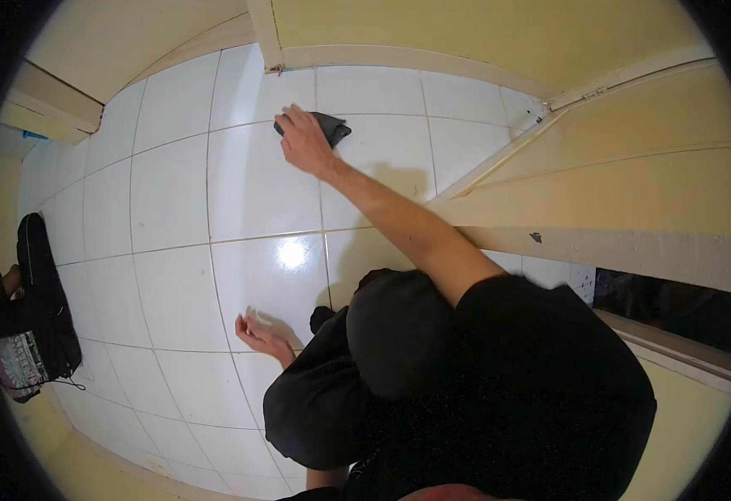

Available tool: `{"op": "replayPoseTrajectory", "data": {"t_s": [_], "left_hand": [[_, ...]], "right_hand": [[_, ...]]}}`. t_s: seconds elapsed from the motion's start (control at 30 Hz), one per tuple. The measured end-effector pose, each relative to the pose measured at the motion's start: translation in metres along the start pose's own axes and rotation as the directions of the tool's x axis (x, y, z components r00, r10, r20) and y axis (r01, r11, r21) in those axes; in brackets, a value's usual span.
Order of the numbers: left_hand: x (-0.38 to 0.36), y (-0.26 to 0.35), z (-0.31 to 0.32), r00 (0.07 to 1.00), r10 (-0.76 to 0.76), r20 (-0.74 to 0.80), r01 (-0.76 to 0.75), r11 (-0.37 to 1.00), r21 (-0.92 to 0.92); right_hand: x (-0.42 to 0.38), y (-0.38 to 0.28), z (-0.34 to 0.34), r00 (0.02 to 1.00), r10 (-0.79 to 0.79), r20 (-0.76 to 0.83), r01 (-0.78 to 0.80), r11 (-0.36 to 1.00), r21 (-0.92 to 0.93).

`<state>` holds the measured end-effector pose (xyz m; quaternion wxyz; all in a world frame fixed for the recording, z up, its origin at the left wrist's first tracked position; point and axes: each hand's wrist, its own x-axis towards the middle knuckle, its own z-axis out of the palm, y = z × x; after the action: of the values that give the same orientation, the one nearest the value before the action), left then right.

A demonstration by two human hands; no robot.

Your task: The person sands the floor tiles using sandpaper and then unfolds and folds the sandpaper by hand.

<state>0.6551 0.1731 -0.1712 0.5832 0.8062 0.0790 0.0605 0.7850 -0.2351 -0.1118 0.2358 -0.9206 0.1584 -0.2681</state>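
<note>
My right hand (305, 146) reaches far forward and presses on a dark grey cloth (330, 128) on the white tiled floor (265, 192). Its fingers curl over the left part of the cloth, hiding some of it, while a bunched end sticks out to the right. Lower down, my left hand (263, 336) is held out past my bent knee, just over the tiles. Its fingers are loosely curled and apart, with nothing visible in them.
A black bag-like item (44, 309) with a printed panel lies against the left side. On the right, a cream door (616, 175) stands out across the floor. A yellow wall (482, 33) with a pale skirting closes off the far side. My dark-clad knees (399, 334) fill the near middle.
</note>
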Motion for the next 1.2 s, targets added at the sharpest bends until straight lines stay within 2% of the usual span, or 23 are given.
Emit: {"op": "replayPoseTrajectory", "data": {"t_s": [0.1, 0.13, 0.2, 0.23, 0.3, 0.4, 0.47, 0.53, 0.57, 0.63, 0.67, 0.7, 0.73, 0.77, 0.8, 0.83, 0.87, 0.93, 1.0, 1.03, 1.13, 1.2], "left_hand": [[0.017, 0.044, 0.046, 0.964, 0.167, 0.205, -0.139, 0.980, -0.144], [0.019, 0.069, 0.065, 0.924, 0.286, 0.253, -0.240, 0.950, -0.199], [0.018, 0.117, 0.103, 0.828, 0.461, 0.319, -0.357, 0.872, -0.335], [0.017, 0.143, 0.119, 0.749, 0.546, 0.376, -0.404, 0.826, -0.394], [0.010, 0.197, 0.147, 0.514, 0.691, 0.509, -0.443, 0.722, -0.532], [-0.001, 0.295, 0.174, 0.095, 0.824, 0.558, -0.342, 0.554, -0.759], [-0.008, 0.325, 0.189, -0.041, 0.844, 0.534, -0.255, 0.508, -0.823], [-0.005, 0.326, 0.201, 0.054, 0.841, 0.538, -0.205, 0.537, -0.818], [-0.001, 0.324, 0.203, 0.108, 0.833, 0.542, -0.190, 0.553, -0.811], [0.003, 0.301, 0.186, 0.394, 0.685, 0.612, -0.097, 0.693, -0.714], [0.004, 0.284, 0.177, 0.512, 0.620, 0.594, -0.099, 0.730, -0.676], [0.005, 0.267, 0.168, 0.620, 0.543, 0.566, -0.088, 0.765, -0.638], [0.005, 0.246, 0.159, 0.706, 0.504, 0.498, -0.142, 0.789, -0.598], [0.003, 0.230, 0.149, 0.740, 0.431, 0.516, -0.109, 0.834, -0.540], [-0.002, 0.215, 0.137, 0.771, 0.350, 0.532, -0.069, 0.876, -0.477], [-0.007, 0.198, 0.127, 0.795, 0.269, 0.544, -0.025, 0.910, -0.413], [-0.012, 0.177, 0.121, 0.781, 0.252, 0.571, 0.007, 0.911, -0.412], [-0.027, 0.135, 0.114, 0.748, 0.221, 0.626, 0.078, 0.907, -0.414], [-0.038, 0.117, 0.117, 0.664, 0.189, 0.723, 0.134, 0.922, -0.363], [-0.044, 0.111, 0.118, 0.614, 0.172, 0.770, 0.163, 0.927, -0.337], [-0.056, 0.101, 0.142, 0.298, 0.028, 0.954, 0.186, 0.979, -0.087], [-0.068, 0.087, 0.163, 0.295, 0.185, 0.938, -0.050, 0.983, -0.178]], "right_hand": [[-0.019, -0.036, -0.012, 0.960, 0.200, 0.196, -0.200, 0.980, -0.021], [-0.019, -0.036, -0.017, 0.914, 0.229, 0.335, -0.218, 0.973, -0.069], [-0.027, -0.029, -0.027, 0.755, 0.303, 0.582, -0.242, 0.953, -0.181], [-0.036, -0.024, -0.027, 0.715, 0.276, 0.642, -0.197, 0.961, -0.195], [-0.057, -0.016, -0.027, 0.620, 0.226, 0.751, -0.099, 0.972, -0.211], [-0.086, -0.016, -0.033, 0.474, 0.159, 0.866, 0.030, 0.980, -0.196], [-0.095, -0.021, -0.039, 0.349, 0.186, 0.918, 0.089, 0.969, -0.230], [-0.091, -0.026, -0.037, 0.180, 0.243, 0.953, 0.178, 0.945, -0.275], [-0.083, -0.029, -0.031, 0.035, 0.325, 0.945, 0.240, 0.915, -0.323], [-0.080, -0.041, -0.018, -0.284, 0.536, 0.795, 0.469, 0.801, -0.373], [-0.079, -0.042, -0.014, -0.400, 0.545, 0.737, 0.537, 0.791, -0.294], [-0.089, -0.041, -0.010, -0.517, 0.503, 0.693, 0.561, 0.810, -0.170], [-0.102, -0.039, -0.008, -0.607, 0.408, 0.682, 0.532, 0.846, -0.033], [-0.123, -0.019, -0.010, -0.708, 0.046, 0.704, 0.332, 0.902, 0.275], [-0.144, 0.003, -0.013, -0.709, -0.322, 0.627, 0.151, 0.799, 0.582], [-0.148, 0.009, -0.033, -0.698, -0.329, 0.636, 0.029, 0.875, 0.484], [-0.146, 0.014, -0.056, -0.687, -0.326, 0.649, -0.089, 0.925, 0.371], [-0.137, 0.026, -0.092, -0.724, -0.139, 0.676, 0.044, 0.968, 0.246], [-0.129, 0.046, -0.105, -0.673, -0.178, 0.718, -0.056, 0.980, 0.190], [-0.129, 0.051, -0.108, -0.645, -0.192, 0.740, -0.110, 0.981, 0.159], [-0.147, 0.069, -0.107, -0.564, -0.222, 0.795, -0.244, 0.965, 0.096], [-0.176, 0.104, -0.098, -0.421, -0.507, 0.752, -0.362, 0.854, 0.373]]}}
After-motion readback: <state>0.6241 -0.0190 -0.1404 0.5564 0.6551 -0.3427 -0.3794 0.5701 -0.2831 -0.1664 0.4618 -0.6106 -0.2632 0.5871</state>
